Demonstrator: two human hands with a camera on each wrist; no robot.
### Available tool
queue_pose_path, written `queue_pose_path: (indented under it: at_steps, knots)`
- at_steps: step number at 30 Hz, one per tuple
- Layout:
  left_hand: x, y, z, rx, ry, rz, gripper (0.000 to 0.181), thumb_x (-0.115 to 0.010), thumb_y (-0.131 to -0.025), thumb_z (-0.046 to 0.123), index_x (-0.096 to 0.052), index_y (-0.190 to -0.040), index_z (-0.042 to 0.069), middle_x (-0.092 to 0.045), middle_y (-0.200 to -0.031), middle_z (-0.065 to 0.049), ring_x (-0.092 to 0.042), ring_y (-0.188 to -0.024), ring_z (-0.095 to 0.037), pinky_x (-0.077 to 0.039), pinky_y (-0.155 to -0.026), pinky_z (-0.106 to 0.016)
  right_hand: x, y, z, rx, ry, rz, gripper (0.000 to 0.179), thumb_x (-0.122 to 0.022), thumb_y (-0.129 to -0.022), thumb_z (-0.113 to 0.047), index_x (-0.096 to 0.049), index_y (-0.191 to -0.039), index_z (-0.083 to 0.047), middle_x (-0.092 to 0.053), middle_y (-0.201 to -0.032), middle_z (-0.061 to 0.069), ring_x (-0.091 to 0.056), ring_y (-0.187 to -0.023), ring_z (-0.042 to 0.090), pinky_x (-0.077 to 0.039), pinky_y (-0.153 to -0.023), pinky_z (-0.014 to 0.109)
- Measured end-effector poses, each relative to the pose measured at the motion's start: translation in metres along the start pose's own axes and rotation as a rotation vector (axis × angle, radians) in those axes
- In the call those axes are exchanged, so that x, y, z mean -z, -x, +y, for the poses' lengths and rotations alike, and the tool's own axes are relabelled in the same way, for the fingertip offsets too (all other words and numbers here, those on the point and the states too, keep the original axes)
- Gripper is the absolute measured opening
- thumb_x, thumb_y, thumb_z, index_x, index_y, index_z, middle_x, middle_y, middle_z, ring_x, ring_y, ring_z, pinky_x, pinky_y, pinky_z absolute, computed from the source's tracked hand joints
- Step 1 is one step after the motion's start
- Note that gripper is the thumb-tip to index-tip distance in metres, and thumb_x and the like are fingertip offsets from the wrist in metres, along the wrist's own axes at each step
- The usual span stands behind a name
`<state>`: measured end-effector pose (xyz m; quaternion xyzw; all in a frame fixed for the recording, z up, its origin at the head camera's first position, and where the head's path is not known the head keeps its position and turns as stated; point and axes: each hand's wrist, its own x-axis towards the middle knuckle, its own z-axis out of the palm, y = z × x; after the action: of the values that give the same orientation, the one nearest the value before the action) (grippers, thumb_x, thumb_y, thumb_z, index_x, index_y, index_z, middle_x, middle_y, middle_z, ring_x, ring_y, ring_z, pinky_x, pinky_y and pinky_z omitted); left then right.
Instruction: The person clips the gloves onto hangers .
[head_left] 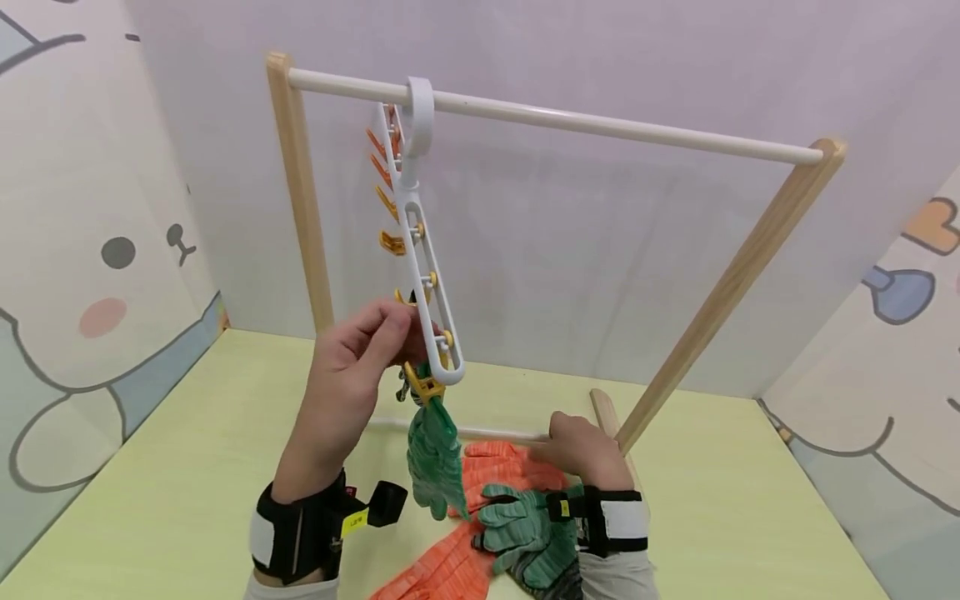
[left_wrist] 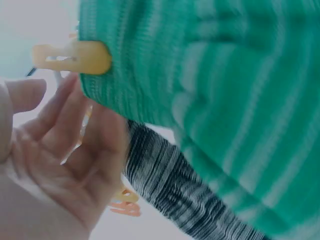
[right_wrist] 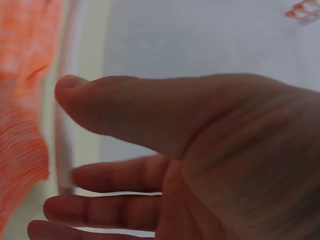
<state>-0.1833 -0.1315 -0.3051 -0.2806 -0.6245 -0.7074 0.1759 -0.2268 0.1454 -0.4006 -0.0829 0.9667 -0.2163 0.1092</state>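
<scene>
1 wooden left post (head_left: 302, 200) stands at left, carrying the white rail (head_left: 570, 122). Right of it, the left hand (head_left: 358, 362) is released, fingers loosely bent, thumb apart from them, beside the white hanger (head_left: 407, 198), which hooks over the rail. 1 hanging green glove (head_left: 435, 462) is clamped by 1 yellow clip (head_left: 425, 386) under the hanger's near end; a grey-black striped item (left_wrist: 165, 180) shows behind it. Below, orange gloves (head_left: 442, 567) and loose green gloves (head_left: 517, 527) overlap on the bench (head_left: 187, 500). The right hand (head_left: 588, 454), released with fingers extended, is near the orange gloves. 1 slanting right post (head_left: 723, 287) supports the rail's other end.
</scene>
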Motion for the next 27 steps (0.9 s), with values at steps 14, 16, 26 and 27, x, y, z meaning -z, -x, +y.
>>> queue_pose_path:
  at_steps: [14, 16, 26, 27]
  knots:
    - [-0.002, -0.012, -0.006, -0.085, -0.030, 0.240, 0.037, -0.052, -0.103, -0.001, -0.047, -0.140, 0.001, -0.059, -0.135, -0.011, -0.057, -0.123, -0.025, -0.050, -0.101, -0.026, -0.017, -0.011, 0.006, 0.001, 0.089, -0.082, 0.025, -0.062, -0.073, 0.001, -0.045, -0.063, -0.015, -0.037, -0.057, -0.003, -0.030, -0.053, 0.014, -0.025, -0.052, 0.029]
    - [-0.005, -0.013, -0.008, -0.104, 0.006, 0.195, 0.046, -0.049, -0.103, -0.004, -0.040, -0.147, 0.002, -0.055, -0.142, -0.014, -0.054, -0.131, -0.027, -0.047, -0.108, -0.028, -0.018, -0.012, 0.003, 0.053, 0.100, -0.104, 0.027, -0.058, -0.075, 0.004, -0.043, -0.063, -0.014, -0.035, -0.058, -0.003, -0.028, -0.054, 0.014, -0.024, -0.054, 0.030]
    - [-0.019, -0.019, -0.018, -0.170, -0.148, 0.230, 0.059, -0.053, -0.100, -0.003, -0.031, -0.154, 0.005, -0.037, -0.157, -0.007, -0.038, -0.141, -0.017, -0.043, -0.107, -0.047, 0.007, -0.003, -0.023, 0.322, -0.053, -0.087, 0.019, -0.059, -0.100, -0.007, -0.049, -0.085, -0.011, -0.043, -0.070, 0.000, -0.036, -0.061, 0.012, -0.029, -0.058, 0.027]
    - [-0.018, -0.019, -0.020, -0.170, -0.158, 0.228, 0.060, -0.053, -0.100, -0.002, -0.031, -0.155, 0.006, -0.035, -0.160, -0.005, -0.037, -0.143, -0.016, -0.042, -0.107, -0.048, 0.010, -0.001, -0.026, 0.357, -0.074, -0.043, 0.017, -0.059, -0.101, -0.008, -0.049, -0.087, -0.012, -0.043, -0.070, -0.001, -0.036, -0.060, 0.010, -0.030, -0.058, 0.027]
